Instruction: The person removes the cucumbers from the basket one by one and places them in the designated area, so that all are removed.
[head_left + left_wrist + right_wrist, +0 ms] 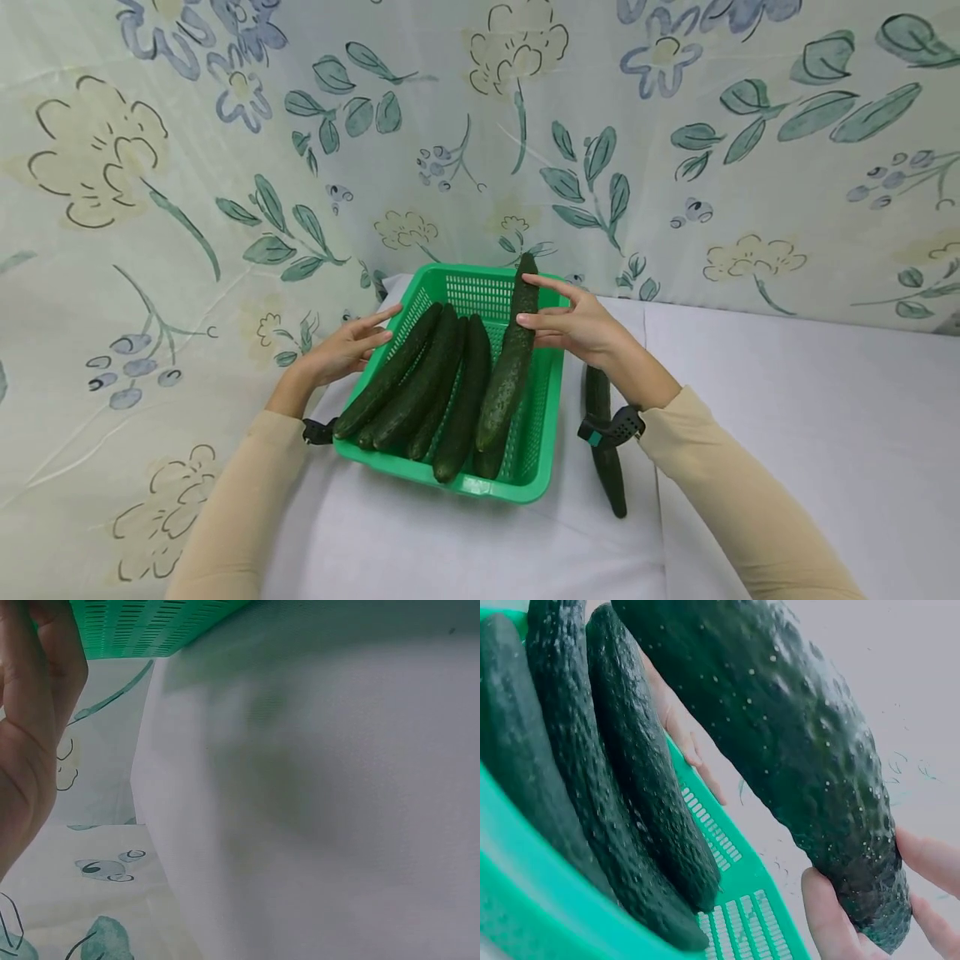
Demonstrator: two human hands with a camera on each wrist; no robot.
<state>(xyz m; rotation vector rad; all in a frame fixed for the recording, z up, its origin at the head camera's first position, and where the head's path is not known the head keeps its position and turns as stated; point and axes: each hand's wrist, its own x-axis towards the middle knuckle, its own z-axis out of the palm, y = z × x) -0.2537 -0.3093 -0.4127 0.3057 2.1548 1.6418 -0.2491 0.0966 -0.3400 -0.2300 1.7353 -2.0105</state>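
Note:
My right hand (576,323) pinches a long dark green cucumber (510,367) near its far end. That cucumber slants over the right part of a green plastic basket (553,417), and its near end lies above another cucumber. In the right wrist view the held cucumber (780,727) is large and bumpy, with thumb and fingers on either side of its tip. Several more cucumbers (412,392) lie side by side in the basket. At the basket's left rim is my left hand (341,350), its fingers fairly straight along the outer side. The left wrist view shows only part of that hand (34,712).
One more cucumber (606,450) lies on the white cloth (795,417) to the right of the basket, partly hidden under my right wrist. Behind the basket hangs a floral curtain (450,108), which also runs down the left side.

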